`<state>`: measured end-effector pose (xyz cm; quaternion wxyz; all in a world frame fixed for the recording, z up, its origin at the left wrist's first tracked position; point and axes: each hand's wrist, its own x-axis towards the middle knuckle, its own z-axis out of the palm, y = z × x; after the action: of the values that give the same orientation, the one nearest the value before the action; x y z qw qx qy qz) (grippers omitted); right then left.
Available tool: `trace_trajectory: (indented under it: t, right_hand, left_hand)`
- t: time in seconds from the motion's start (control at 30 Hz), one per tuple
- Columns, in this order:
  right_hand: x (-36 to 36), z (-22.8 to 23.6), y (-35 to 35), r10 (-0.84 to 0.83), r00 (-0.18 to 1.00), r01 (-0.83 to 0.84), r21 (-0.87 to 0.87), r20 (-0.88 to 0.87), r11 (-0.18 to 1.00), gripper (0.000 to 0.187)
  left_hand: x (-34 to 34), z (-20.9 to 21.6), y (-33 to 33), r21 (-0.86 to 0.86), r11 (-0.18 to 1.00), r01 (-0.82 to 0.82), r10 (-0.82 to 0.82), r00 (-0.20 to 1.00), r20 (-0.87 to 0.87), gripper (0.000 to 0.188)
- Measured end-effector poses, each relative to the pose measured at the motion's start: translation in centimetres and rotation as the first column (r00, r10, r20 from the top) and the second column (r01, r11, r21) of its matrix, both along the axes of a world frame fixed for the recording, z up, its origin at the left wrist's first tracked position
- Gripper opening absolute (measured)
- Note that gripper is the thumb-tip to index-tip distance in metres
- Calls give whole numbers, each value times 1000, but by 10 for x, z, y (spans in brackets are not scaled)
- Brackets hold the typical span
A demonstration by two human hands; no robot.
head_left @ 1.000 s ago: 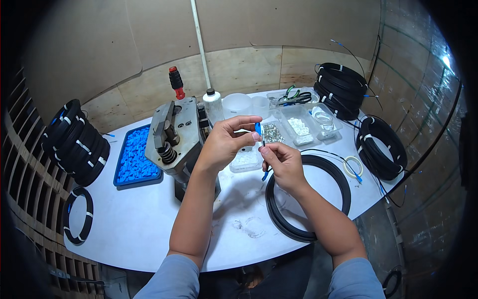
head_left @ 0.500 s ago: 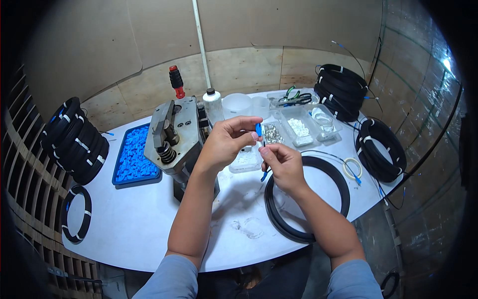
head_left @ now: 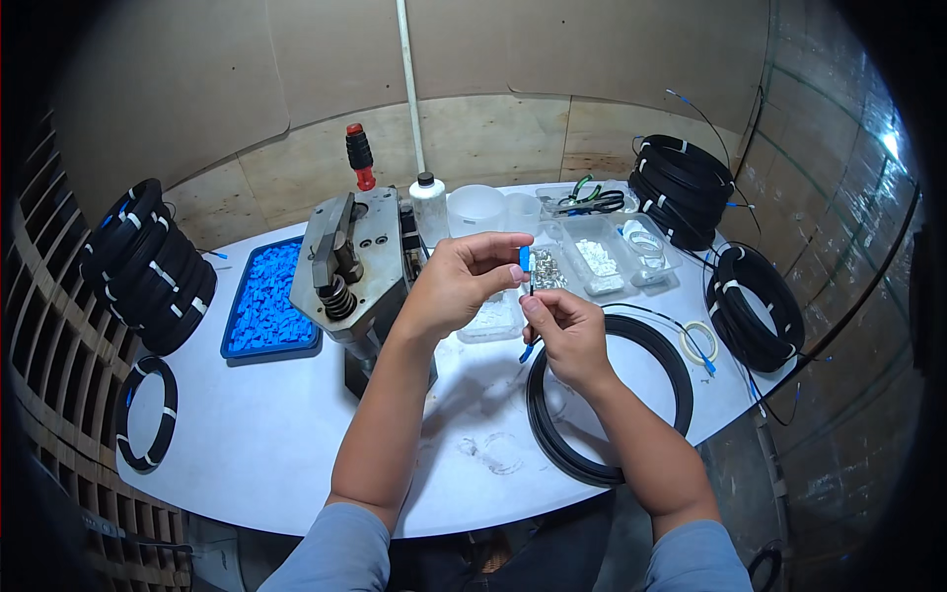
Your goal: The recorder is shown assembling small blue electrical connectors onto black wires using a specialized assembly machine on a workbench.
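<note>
Head view, as I logged it from my remote post.

Item: left hand (head_left: 459,281), centre of frame, thumb and forefinger pinched on a small blue piece (head_left: 525,259), which stood roughly upright. Item: right hand (head_left: 567,335), just below and right of it, fingertips closed on a thin black cable (head_left: 533,289). I could not tell whether cable and piece were joined. A second blue tip (head_left: 528,352) hung beneath the right hand.

Right of centre: one black cable coil (head_left: 569,458), flat on the white table (head_left: 256,424), beneath the right forearm; beside it, a tape roll (head_left: 684,345).

Beyond the hands: one clear box of metal parts (head_left: 548,271), partly hidden; one clear container of white pieces (head_left: 597,259); black-handled scissors (head_left: 592,204).

Left of centre: one metal press (head_left: 380,227), with a red-and-black handle (head_left: 359,153) showing at its far end; a black-capped bottle (head_left: 429,212) at its right; a blue tray (head_left: 266,355) at its left, filled with blue parts (head_left: 266,296).

Outer edges: I counted stacked black coils (head_left: 148,266) at left, a single banded coil (head_left: 128,424) below them, and a further coil stack (head_left: 681,192) at upper right.
</note>
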<state>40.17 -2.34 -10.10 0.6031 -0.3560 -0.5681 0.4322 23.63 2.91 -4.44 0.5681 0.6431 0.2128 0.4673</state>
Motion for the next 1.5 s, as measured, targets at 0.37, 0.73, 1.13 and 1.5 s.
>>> trace_trajectory:
  t: [0.37,0.73,1.13,1.5]
  right_hand:
    - [0,0,0,-10,1000,10,6,18,1000,20]
    - [3,-4,3,-15,999,14,26,48,1000,19]
    - [5,1,-3,-17,999,17,1,33,1000,20]
    - [6,0,1,-16,999,15,8,46,1000,18]
  left_hand:
    - [-3,1,-1,19,1000,-8,9,999,-38,35]
    - [3,5,-4,11,1000,-10,10,999,-35,34]
    - [1,1,-1,-14,1000,8,-9,1000,-30,33]
    - [5,-3,2,-13,1000,11,-11,1000,13,33]
